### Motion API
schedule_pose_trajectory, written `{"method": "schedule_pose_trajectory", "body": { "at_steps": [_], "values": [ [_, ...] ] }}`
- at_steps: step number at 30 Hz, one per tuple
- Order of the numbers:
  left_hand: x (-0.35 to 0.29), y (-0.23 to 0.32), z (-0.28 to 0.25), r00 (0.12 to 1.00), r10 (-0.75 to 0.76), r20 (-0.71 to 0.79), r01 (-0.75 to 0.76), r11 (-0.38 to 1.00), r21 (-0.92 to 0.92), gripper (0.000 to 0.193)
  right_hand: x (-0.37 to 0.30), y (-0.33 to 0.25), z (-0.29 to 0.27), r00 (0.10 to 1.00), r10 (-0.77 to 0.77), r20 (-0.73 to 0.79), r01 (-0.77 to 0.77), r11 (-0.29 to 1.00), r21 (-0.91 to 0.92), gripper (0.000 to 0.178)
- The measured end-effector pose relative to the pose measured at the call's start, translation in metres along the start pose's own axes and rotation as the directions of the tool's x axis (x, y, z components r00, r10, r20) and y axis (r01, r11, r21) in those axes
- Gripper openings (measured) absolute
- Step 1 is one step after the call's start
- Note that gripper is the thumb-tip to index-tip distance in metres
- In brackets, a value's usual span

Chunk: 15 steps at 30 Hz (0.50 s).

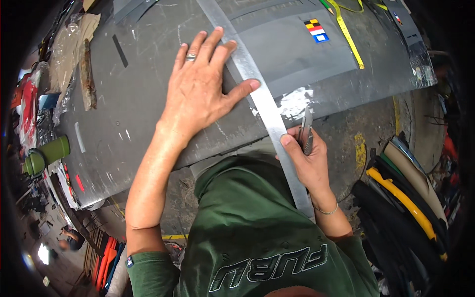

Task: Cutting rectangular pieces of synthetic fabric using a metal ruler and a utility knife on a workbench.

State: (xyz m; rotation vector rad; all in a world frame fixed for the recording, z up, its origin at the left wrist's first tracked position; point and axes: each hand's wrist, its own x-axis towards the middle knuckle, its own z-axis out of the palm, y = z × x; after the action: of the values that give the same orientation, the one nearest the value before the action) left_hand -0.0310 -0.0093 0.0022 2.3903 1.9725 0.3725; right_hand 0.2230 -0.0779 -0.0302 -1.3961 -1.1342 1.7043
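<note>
A long metal straightedge [267, 110] runs slantwise across the grey-topped table, its near end reaching past the edge toward my body. My left hand [198, 84] is open, lying flat with fingers spread. Its thumb and index fingertip touch the straightedge. At the table's near edge, my right hand [310, 161] is closed, its thumb pressing on the straightedge. The same hand holds a utility knife [308, 133], blade pointing away from me. Beyond the straightedge, to the right, lies a dark grey sheet [297, 59] bearing a small patch of coloured flags [316, 30].
A yellow tape measure [350, 42] lies at the far right of the table [143, 114]. Brown paper and clear plastic crowd its left side, near a green roll [47, 155]. Rolls of material [405, 203] stand at the lower right. Another person [74, 239] is at the lower left.
</note>
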Motion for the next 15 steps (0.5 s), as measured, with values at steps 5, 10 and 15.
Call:
{"method": "schedule_pose_trajectory", "body": {
  "at_steps": [5,10,15],
  "values": [
    [-0.002,-0.002,0.010,1.000,-0.007,0.000,0.007,0.999,-0.037,0.081,0.000,-0.005,0.002,1.000,-0.004,0.004,0.004,0.998,0.067,0.016],
    [-0.003,0.000,0.012,1.000,-0.030,-0.001,0.030,0.995,-0.091,0.083,0.000,-0.003,-0.001,1.000,0.010,0.012,-0.010,0.999,0.043,0.015],
    [-0.003,0.000,0.014,1.000,-0.027,-0.009,0.026,0.994,-0.110,0.083,0.001,0.002,-0.005,0.998,-0.040,0.037,0.042,0.998,-0.037,0.023]
  ]
}}
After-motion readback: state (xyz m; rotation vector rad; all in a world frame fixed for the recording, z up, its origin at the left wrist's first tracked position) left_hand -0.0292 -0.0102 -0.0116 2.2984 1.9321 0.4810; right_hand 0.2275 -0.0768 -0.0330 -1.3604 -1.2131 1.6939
